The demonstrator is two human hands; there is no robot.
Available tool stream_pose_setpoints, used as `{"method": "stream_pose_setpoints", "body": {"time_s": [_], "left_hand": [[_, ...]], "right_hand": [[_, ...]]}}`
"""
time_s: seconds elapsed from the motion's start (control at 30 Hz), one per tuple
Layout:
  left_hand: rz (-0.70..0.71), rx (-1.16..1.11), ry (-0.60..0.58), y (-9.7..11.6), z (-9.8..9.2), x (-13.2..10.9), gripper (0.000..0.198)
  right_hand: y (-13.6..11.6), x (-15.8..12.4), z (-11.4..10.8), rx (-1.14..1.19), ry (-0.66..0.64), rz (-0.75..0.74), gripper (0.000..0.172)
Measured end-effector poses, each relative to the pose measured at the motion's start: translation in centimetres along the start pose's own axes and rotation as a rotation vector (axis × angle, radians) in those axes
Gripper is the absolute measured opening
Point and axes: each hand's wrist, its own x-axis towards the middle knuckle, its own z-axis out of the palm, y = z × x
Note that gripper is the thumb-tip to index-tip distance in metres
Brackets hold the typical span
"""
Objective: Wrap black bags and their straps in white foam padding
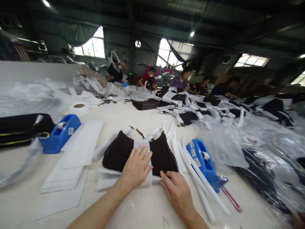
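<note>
A black handbag [119, 152] lies on the table in front of me, its strap and hardware partly wrapped in white. Across its middle runs a white foam strip [141, 143]. My left hand [136, 167] is laid flat on that strip with its fingers stretched out. At the bag's lower right edge, my right hand [177, 190] has its fingers bent round the rim; the exact hold of the thumb is partly hidden. White foam sheets [108, 179] stick out from under the bag's near side.
Blue tape dispensers stand at left [63, 133] and right [205, 162]. Stacked foam sheets [69, 171], white foam tubes [202, 194] and pink tweezers [232, 199] lie around. Plastic bags [224, 146] cover the right side. Beyond are more handbags [147, 104] and several people.
</note>
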Motion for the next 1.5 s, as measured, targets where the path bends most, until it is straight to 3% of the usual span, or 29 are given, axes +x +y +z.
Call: {"method": "stream_pose_setpoints", "body": {"time_s": [0.13, 0.27, 0.37, 0.47, 0.53, 0.63, 0.83, 1.07, 1.17, 1.27, 1.37, 1.43, 1.5], "left_hand": [[-0.036, -0.062, -0.057, -0.1, 0.7, -0.6, 0.051], [-0.073, -0.167, -0.073, 0.0, 0.3, -1.0, 0.054], [-0.079, -0.299, -0.088, -0.3, -0.3, -1.1, 0.057], [-0.113, -0.446, -0.145, -0.6, -1.6, -0.9, 0.049], [-0.187, -0.472, -0.139, -1.0, -2.6, -0.6, 0.043], [-0.331, -0.287, -0.021, -2.3, -2.9, -0.7, 0.050], [-0.454, -0.068, -0.002, -4.4, -0.1, -3.0, 0.063], [-0.437, -0.062, 0.079, -4.5, 0.4, -3.4, 0.062], [-0.274, -0.066, 0.110, -4.4, -0.6, -3.2, 0.063], [0.081, -0.095, -0.010, -3.8, -1.6, -3.4, 0.058], [0.175, -0.144, -0.136, -3.1, -2.0, -3.9, 0.064], [0.151, -0.165, -0.152, -2.8, -1.9, -4.4, 0.073], [0.157, -0.176, -0.145, -2.7, -1.7, -4.7, 0.079]], "right_hand": [[0.9, 5.3, -1.7, 0.071, -0.202, 0.120, 0.034], [0.6, 9.1, 1.0, 0.171, -0.073, 0.164, 0.034], [0.2, 8.0, 4.6, 0.140, -0.091, 0.159, 0.046], [0.3, 6.1, 6.6, 0.069, -0.168, 0.194, 0.059], [0.4, 5.5, 6.7, 0.046, -0.210, 0.188, 0.064], [0.5, 5.6, 6.1, 0.021, -0.235, 0.170, 0.065], [0.7, 6.2, 6.0, 0.048, -0.205, 0.177, 0.066], [1.0, 5.9, 6.3, 0.132, -0.067, 0.166, 0.061], [1.0, 6.7, 5.8, 0.298, -0.007, 0.214, 0.054], [1.1, 7.3, 3.6, 0.513, 0.122, 0.366, 0.048], [0.5, 6.1, -0.1, 0.820, 0.201, 0.675, 0.043], [-0.5, 3.9, -2.2, 1.146, 0.060, 0.979, 0.045], [-1.8, 1.5, -3.3, 1.469, -0.182, 1.296, 0.048]]}}
